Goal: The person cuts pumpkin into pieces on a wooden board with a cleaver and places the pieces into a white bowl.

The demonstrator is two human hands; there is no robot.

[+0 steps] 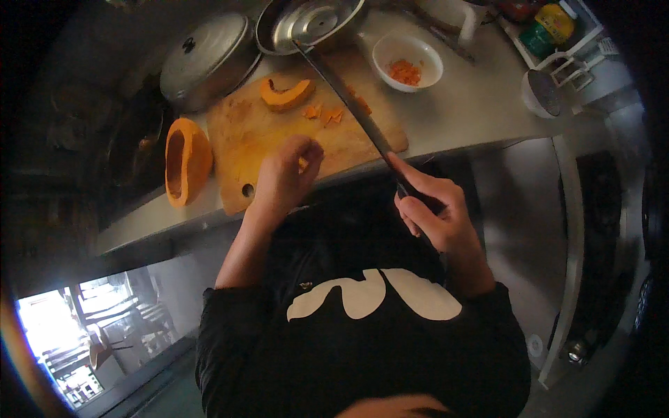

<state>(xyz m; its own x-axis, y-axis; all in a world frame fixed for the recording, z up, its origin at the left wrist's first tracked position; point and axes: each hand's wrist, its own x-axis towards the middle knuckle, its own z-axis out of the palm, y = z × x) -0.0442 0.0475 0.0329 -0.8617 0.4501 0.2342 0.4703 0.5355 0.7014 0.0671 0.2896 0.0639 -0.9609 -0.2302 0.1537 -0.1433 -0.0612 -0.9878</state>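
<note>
My right hand point(436, 209) grips a kitchen knife point(351, 102) by its dark handle, the blade slanting up and left above a wooden cutting board point(235, 112). Over the near part of the board is my left hand point(290, 170), fingers curled. Something orange shows between them; whether it is held or lies behind, I cannot tell. A crescent slice of pumpkin point(287, 96) lies on the board, with small cut pumpkin pieces point(324, 113) beside it. More orange bits are partly hidden by the blade. Left of the board rests a hollowed pumpkin piece point(196, 164).
A white bowl point(431, 68) containing chopped orange bits point(405, 72) stands right of the board on the counter point(470, 104). Behind the board are a steel pan point(319, 23) and a lidded metal pot point(206, 57). A small bowl point(541, 94) sits near a white rack point(572, 70) at right.
</note>
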